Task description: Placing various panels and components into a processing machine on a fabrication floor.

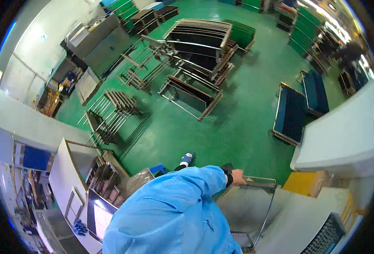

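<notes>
A blue work sleeve with a black band at the wrist leads to my left hand (238,177), reached out to the right of my body. Its fingers are closed around the edge of a metal rack (261,180), at the corner by its far rail. A grey flat sheet (244,205) lies inside this rack, with a toothed strip along the far side. The thin side rail runs down toward the lower edge of the picture. My blue smock (165,220) covers much of the lower middle. My right hand does not show.
Metal racks (197,38) stand on the green floor ahead, with a rack of rods (110,112) to the left. Blue-sided racks (289,112) are on the right, beyond a yellow box (303,183). A white-sided cabinet (64,178) holding frames is close at left.
</notes>
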A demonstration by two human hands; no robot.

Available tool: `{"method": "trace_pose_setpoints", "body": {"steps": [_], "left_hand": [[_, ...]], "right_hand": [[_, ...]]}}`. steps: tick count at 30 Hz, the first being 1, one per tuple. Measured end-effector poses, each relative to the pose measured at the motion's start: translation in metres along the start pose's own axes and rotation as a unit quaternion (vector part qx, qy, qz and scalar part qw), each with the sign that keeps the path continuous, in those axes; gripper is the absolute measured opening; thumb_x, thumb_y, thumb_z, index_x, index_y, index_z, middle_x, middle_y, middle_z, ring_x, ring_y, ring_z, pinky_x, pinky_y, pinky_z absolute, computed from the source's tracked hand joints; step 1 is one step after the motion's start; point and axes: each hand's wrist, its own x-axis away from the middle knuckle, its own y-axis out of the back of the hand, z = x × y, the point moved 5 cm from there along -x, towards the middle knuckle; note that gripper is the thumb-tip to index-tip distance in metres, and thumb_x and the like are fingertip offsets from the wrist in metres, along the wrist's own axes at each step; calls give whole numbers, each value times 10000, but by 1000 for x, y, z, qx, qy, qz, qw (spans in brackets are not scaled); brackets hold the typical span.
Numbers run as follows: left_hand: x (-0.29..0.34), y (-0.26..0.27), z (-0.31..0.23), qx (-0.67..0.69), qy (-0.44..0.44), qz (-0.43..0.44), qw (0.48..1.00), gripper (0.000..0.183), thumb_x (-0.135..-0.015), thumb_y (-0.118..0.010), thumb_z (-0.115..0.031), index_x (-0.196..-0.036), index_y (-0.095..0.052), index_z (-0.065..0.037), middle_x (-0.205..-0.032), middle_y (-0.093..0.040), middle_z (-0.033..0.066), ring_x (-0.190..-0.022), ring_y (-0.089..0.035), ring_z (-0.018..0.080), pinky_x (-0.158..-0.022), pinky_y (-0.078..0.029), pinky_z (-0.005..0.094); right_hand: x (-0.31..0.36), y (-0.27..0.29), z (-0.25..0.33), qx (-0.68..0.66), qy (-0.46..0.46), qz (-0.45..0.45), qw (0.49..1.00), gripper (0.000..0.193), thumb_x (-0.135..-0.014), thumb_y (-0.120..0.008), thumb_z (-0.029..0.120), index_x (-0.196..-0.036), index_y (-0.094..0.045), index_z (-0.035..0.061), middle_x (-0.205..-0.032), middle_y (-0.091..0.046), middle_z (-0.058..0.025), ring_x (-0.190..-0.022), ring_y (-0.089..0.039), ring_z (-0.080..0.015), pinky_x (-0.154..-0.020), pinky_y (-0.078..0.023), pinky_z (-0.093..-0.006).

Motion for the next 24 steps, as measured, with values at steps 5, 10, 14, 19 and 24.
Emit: {"method": "trace_pose_setpoints", "body": {"steps": [5, 10, 14, 19, 24], "left_hand": [[26, 76, 31, 42, 10, -70, 997, 517, -599, -723, -460, -796, -659, 13, -766, -659, 207, -749, -654, 341, -671, -517, 431], [40, 186, 102, 134, 57, -77, 986, 510, -711, -685, -498, -845, -633, -9, -781, -657, 173, -747, -644, 277, -651, -488, 417], [69, 276, 179, 248, 68, -143, 956, 506, -719, -702, -511, -837, -632, -24, -773, -650, 124, -729, -629, 223, -633, -481, 378], [122, 370, 289, 321, 137, -290, 891, 486, -746, -700, -488, -840, -641, -14, -756, -646, 131, -699, -601, 232, -606, -459, 390], [185, 429, 380, 437, 191, -427, 769, 411, -765, -719, -403, -802, -639, -2, -703, -602, 35, -622, -522, 121, -546, -423, 312]], "right_hand": [[-1, 38, 120, -132, 39, 24, 990, 697, -819, -533, 595, -1201, -346, 42, -966, -524, -200, -752, -550, -364, -648, -435, -479], [18, 74, 261, -283, 59, 86, 953, 569, -835, -547, 542, -1094, -392, 60, -877, -514, -151, -698, -531, -310, -610, -421, -437], [50, 97, 364, -361, 77, 143, 918, 474, -849, -559, 500, -1009, -428, 74, -807, -507, -112, -655, -517, -267, -579, -410, -404], [89, 111, 516, -382, 138, 216, 888, 372, -865, -573, 448, -902, -474, 91, -719, -497, -64, -601, -498, -212, -541, -396, -362], [137, 107, 673, -383, 226, 291, 847, 307, -881, -588, 395, -796, -519, 109, -631, -488, -15, -547, -480, -158, -502, -382, -320]]}}
